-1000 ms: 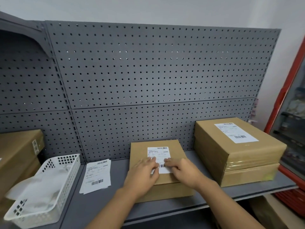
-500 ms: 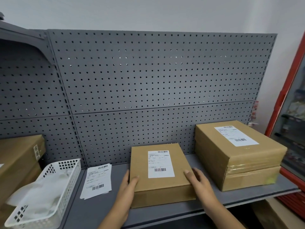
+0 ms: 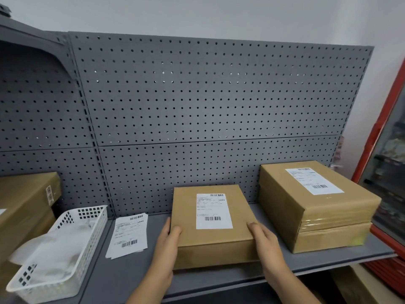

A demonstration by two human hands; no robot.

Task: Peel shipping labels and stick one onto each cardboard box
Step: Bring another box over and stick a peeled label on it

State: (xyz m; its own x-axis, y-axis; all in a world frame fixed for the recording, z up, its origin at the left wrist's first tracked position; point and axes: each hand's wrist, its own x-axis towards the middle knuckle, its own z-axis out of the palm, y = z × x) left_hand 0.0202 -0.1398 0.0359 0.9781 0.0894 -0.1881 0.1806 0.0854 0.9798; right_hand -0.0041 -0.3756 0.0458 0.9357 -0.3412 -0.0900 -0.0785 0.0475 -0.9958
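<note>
We see the left hand (image 3: 169,245) and right hand (image 3: 265,242) grip the small brown cardboard box (image 3: 186,218). A white label (image 3: 214,211) sits on top.

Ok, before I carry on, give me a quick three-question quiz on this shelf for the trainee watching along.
1. True or false: the small brown cardboard box already carries a white shipping label on top.
2. Where do the loose white label sheets lie? A) on the grey metal shelf, between the white plastic basket and the small box; B) inside the basket; C) on the floor.
3. Short answer: what is in the grip of the left hand and the right hand?
Key: 1 true; 2 A; 3 the small box, one hand at each side.
</note>
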